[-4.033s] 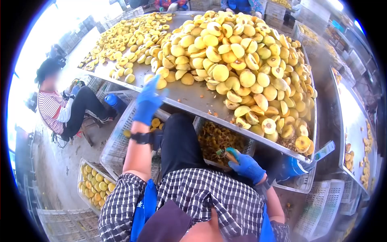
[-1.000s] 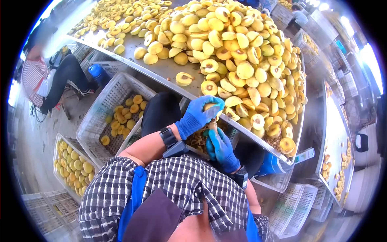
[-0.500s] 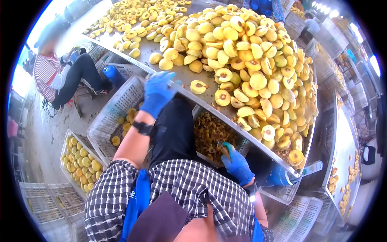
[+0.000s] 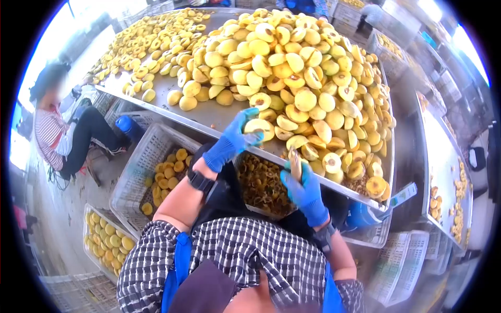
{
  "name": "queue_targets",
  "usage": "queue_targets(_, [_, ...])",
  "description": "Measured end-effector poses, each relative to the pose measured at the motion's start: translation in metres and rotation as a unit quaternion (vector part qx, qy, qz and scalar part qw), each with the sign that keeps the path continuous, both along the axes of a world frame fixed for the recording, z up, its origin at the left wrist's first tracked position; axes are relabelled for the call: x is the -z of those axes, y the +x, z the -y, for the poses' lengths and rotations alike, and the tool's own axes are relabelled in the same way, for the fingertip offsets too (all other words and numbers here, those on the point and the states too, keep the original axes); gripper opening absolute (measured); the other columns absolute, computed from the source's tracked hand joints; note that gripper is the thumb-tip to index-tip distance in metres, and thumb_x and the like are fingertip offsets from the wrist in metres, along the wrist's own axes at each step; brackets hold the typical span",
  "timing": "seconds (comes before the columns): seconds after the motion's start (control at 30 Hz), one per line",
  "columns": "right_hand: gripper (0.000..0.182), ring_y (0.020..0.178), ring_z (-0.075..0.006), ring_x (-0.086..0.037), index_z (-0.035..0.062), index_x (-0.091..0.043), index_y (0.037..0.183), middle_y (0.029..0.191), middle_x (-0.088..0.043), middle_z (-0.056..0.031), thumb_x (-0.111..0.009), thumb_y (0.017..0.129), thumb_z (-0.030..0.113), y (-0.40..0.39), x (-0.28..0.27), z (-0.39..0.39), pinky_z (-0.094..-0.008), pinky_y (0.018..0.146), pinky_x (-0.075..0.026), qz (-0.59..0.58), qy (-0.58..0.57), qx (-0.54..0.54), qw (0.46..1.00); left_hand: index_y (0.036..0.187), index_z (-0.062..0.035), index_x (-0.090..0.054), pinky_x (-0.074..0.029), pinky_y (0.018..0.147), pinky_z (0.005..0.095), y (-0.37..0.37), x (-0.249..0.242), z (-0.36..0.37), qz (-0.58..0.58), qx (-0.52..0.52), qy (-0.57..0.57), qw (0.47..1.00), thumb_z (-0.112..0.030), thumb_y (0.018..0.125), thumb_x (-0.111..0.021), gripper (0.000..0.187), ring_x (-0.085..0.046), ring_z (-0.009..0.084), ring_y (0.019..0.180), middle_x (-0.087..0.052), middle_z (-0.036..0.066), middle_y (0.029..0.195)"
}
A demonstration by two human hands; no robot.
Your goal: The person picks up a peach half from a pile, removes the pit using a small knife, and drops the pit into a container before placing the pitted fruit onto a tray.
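Observation:
In blue gloves, both of my hands are over the near edge of the metal table [image 4: 172, 116]. My left hand [image 4: 234, 140] grips a yellow peach half [image 4: 259, 127], its fingers above and thumb below. My right hand [image 4: 308, 195] is wrapped around a short tool with a tan handle [image 4: 296, 167], pointing up toward the table edge; its working end is blurred. Beyond my hands rises a large heap of halved peaches [image 4: 313, 78]. Below, between my arms, sits a bin of brown pits and scraps [image 4: 263, 182].
Left of my legs stands a white crate [image 4: 122, 193] partly filled with peach halves, and beside it another crate of peaches [image 4: 107, 242]. A seated person [image 4: 52, 130] is at the left. A blue bucket [image 4: 360, 215] stands under the table's right corner.
My left hand has moved right from the table edge and now holds a peach half. My right hand has risen from above the scrap bin to the table edge with the tool.

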State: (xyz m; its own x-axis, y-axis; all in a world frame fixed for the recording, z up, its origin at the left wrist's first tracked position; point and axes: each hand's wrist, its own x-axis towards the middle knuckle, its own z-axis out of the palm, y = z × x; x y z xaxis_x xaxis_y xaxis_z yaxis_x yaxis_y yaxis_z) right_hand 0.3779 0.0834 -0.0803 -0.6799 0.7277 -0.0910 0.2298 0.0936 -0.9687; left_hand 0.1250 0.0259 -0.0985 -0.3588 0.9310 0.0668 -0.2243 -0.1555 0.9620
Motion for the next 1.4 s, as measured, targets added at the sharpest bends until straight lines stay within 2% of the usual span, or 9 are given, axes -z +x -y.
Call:
queue_targets(0.2, [0.033, 0.069, -0.0317, -0.068, 0.0029, -0.063, 0.116, 0.082, -0.068, -0.0167, -0.073, 0.090, 0.021, -0.037, -0.014, -0.017, -0.0398, 0.062, -0.053, -0.051, 0.374, 0.067, 0.923, 0.157, -0.0072, -0.032, -0.044, 0.107, 0.0282, 0.056, -0.020, 0.013, 0.072, 0.138, 0.038, 0.987, -0.004, 0.090, -0.064, 0.074, -0.052, 0.0140, 0.127, -0.052, 0.004, 0.141])
queue_targets(0.3, [0.030, 0.071, -0.0355, -0.068, 0.0049, -0.065, 0.112, 0.081, -0.068, -0.0159, -0.073, 0.089, 0.022, -0.033, -0.014, -0.017, -0.0425, 0.062, -0.053, -0.036, 0.452, 0.083, 0.888, 0.154, -0.0062, -0.036, -0.046, 0.106, 0.0302, 0.065, -0.019, 0.008, 0.224, 0.148, 0.037, 0.963, -0.022, 0.102, -0.056, 0.058, -0.053, 0.0169, 0.129, -0.053, 0.006, 0.142])
queue_targets(0.4, [0.028, 0.069, -0.0348, -0.068, 0.0045, -0.066, 0.111, 0.080, -0.067, -0.0161, -0.072, 0.090, 0.021, -0.027, -0.014, -0.021, -0.0407, 0.061, -0.053, 0.035, 0.457, 0.051, 0.887, 0.150, -0.0064, -0.042, -0.051, 0.101, 0.0337, 0.070, 0.006, -0.001, 0.293, 0.110, 0.018, 0.950, -0.038, 0.108, -0.048, 0.053, -0.060, 0.0193, 0.121, -0.060, 0.008, 0.134])
queue_targets(0.5, [0.025, 0.068, -0.0342, -0.067, 0.0021, -0.064, 0.107, 0.078, -0.066, -0.0165, -0.071, 0.091, 0.021, -0.006, -0.033, -0.024, -0.0403, 0.060, -0.051, 0.010, 0.154, -0.122, 0.981, 0.144, -0.0070, -0.048, -0.050, 0.105, 0.0365, 0.072, 0.010, -0.009, 0.365, 0.099, 0.056, 0.924, -0.033, 0.107, -0.050, 0.045, -0.060, 0.0208, 0.123, -0.059, 0.009, 0.133])
queue_targets(0.6, [0.024, 0.066, -0.0344, -0.065, 0.0001, -0.061, 0.104, 0.077, -0.065, -0.0174, -0.068, 0.094, 0.022, 0.004, -0.007, -0.019, -0.0410, 0.059, -0.050, -0.109, 0.110, -0.061, 0.986, 0.145, -0.0071, -0.046, -0.051, 0.104, 0.0381, 0.068, -0.008, -0.004, 0.361, 0.102, 0.081, 0.924, -0.033, 0.107, -0.050, 0.046, -0.062, 0.0237, 0.120, -0.060, 0.010, 0.131])
queue_targets(0.63, [0.026, 0.068, -0.0364, -0.066, -0.0001, -0.057, 0.104, 0.078, -0.065, -0.0196, -0.066, 0.096, 0.023, 0.006, -0.006, -0.017, -0.0441, 0.059, -0.050, -0.023, 0.325, -0.004, 0.945, 0.148, -0.0073, -0.043, -0.052, 0.103, 0.0395, 0.070, -0.006, -0.005, 0.375, 0.098, 0.083, 0.918, -0.029, 0.106, -0.051, 0.048, -0.062, 0.0250, 0.120, -0.060, 0.010, 0.130])
queue_targets(0.9, [0.032, 0.059, -0.0380, -0.065, -0.0033, -0.053, 0.109, 0.070, -0.062, -0.0229, -0.067, 0.095, 0.022, -0.014, -0.003, 0.006, -0.0445, 0.051, -0.051, 0.091, 0.372, 0.026, 0.923, 0.147, -0.0047, -0.043, -0.046, 0.109, 0.0386, 0.085, -0.006, -0.007, 0.310, 0.092, 0.109, 0.940, -0.026, 0.101, -0.057, 0.053, -0.058, 0.0249, 0.124, -0.057, 0.013, 0.136])
queue_targets(1.1, [0.045, 0.060, -0.0385, -0.066, -0.0106, -0.051, 0.121, 0.073, -0.062, -0.0240, -0.064, 0.096, 0.024, -0.013, -0.005, 0.014, -0.0468, 0.052, -0.052, 0.125, 0.380, -0.045, 0.916, 0.131, -0.0012, -0.054, -0.052, 0.095, 0.0307, 0.079, -0.010, -0.002, -0.054, -0.018, 0.088, 0.994, -0.035, 0.104, -0.057, 0.043, -0.064, 0.0167, 0.102, -0.064, 0.010, 0.117])
queue_targets(1.4, [0.053, 0.069, -0.0413, -0.067, -0.0102, -0.047, 0.129, 0.078, -0.065, -0.0269, -0.064, 0.095, 0.027, -0.010, 0.029, 0.016, -0.0490, 0.059, -0.052, 0.055, 0.312, -0.044, 0.948, 0.121, -0.0003, -0.062, -0.054, 0.090, 0.0289, 0.095, 0.004, -0.008, 0.105, -0.076, 0.099, 0.987, -0.027, 0.108, -0.050, 0.032, -0.065, 0.0144, 0.098, -0.067, 0.008, 0.111])
